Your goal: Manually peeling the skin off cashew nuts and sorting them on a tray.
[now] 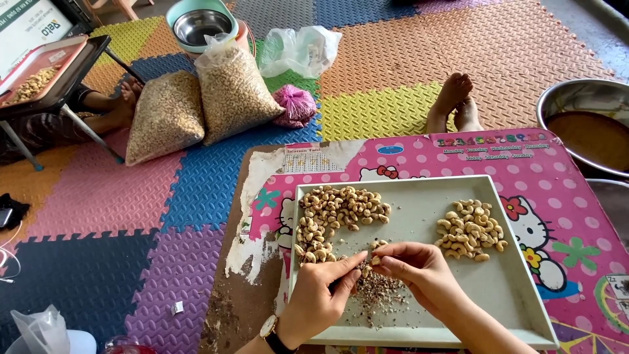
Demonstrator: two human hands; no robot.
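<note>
Both hands meet over the tray (pixel 517 308), above a heap of skins (pixel 380 294). The right hand (pixel 419 272) pinches a nut (pixel 376 259) in its fingers; the left hand (pixel 318 298) grips a small tool, barely visible. Scrape lightly and turn the nut, so the skins drop on the heap, clear of the peeled nuts (pixel 470 229).

A low pink table (pixel 419 157) with a worn, peeling top carries a pale rectangular tray (pixel 504 288). The table stands on a floor of coloured foam mats (pixel 196 183), on which two clear bags of nuts (pixel 203 105) lie, and, apparently, a small pink bag (pixel 296 105).
</note>
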